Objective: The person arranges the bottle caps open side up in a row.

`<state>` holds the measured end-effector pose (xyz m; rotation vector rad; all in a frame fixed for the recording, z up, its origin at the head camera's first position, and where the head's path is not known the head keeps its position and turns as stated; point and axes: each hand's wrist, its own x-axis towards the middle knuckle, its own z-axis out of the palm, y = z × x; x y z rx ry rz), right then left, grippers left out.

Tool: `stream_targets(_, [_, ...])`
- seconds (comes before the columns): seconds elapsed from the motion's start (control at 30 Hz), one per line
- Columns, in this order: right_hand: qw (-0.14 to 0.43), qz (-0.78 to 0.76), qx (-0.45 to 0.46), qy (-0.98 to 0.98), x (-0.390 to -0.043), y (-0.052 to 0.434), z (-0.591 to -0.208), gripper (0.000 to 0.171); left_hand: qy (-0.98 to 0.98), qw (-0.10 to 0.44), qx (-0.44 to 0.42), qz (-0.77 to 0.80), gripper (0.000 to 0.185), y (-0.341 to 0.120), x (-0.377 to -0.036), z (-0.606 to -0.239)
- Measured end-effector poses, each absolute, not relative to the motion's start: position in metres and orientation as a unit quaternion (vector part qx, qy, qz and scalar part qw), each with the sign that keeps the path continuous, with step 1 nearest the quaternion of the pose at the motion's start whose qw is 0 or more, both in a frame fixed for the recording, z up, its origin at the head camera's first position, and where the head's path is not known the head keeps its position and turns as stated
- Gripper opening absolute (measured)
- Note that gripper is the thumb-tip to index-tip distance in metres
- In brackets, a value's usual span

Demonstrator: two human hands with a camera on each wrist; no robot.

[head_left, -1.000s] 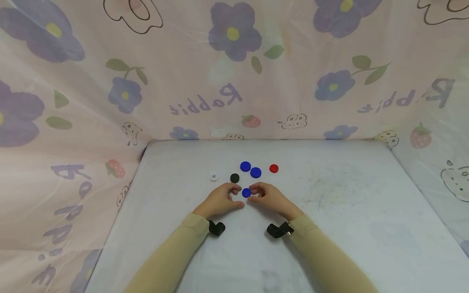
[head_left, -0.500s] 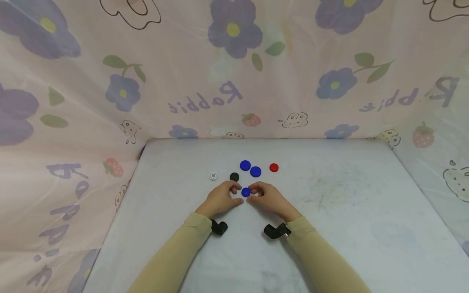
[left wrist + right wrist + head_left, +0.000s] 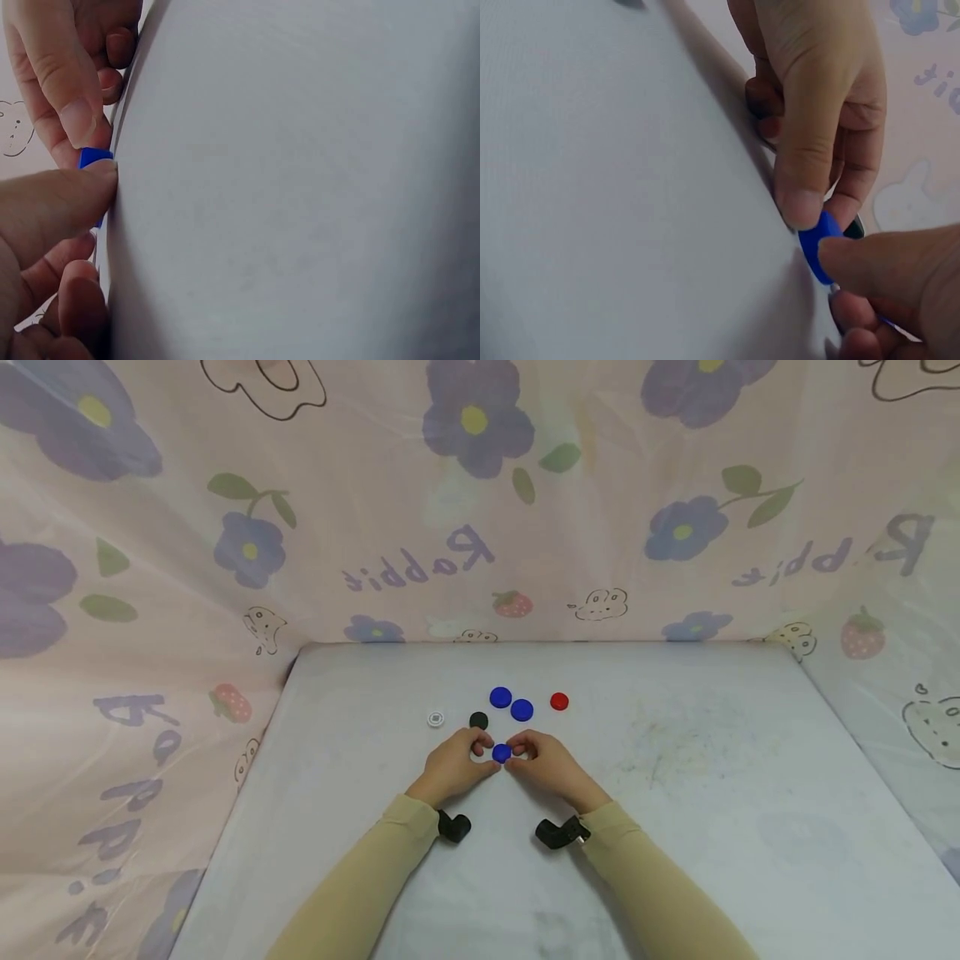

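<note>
Both hands, left (image 3: 453,766) and right (image 3: 553,764), pinch a blue cap (image 3: 502,752) on the desk (image 3: 712,793), just before a black cap (image 3: 478,720); light, even fingertip pressure should steady it.

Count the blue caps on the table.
3: one blue cap pinched between the left hand and right hand, two side by side beyond. None seems hidden.

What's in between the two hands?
In the head view, one blue cap sits between the left hand and the right hand. Both wrist views show fingertips of both hands pinching its edges.
</note>
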<state>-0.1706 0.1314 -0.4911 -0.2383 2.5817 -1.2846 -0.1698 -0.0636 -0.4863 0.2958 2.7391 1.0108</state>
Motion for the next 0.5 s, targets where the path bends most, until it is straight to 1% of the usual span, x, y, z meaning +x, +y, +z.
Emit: stream_targets(0.5, [0.117,-0.444,-0.078,0.885,-0.1693,0.1287,-0.4897,0.021,0.933,0.099,0.107,0.329,0.030,-0.0626,-0.1704,-0.4864])
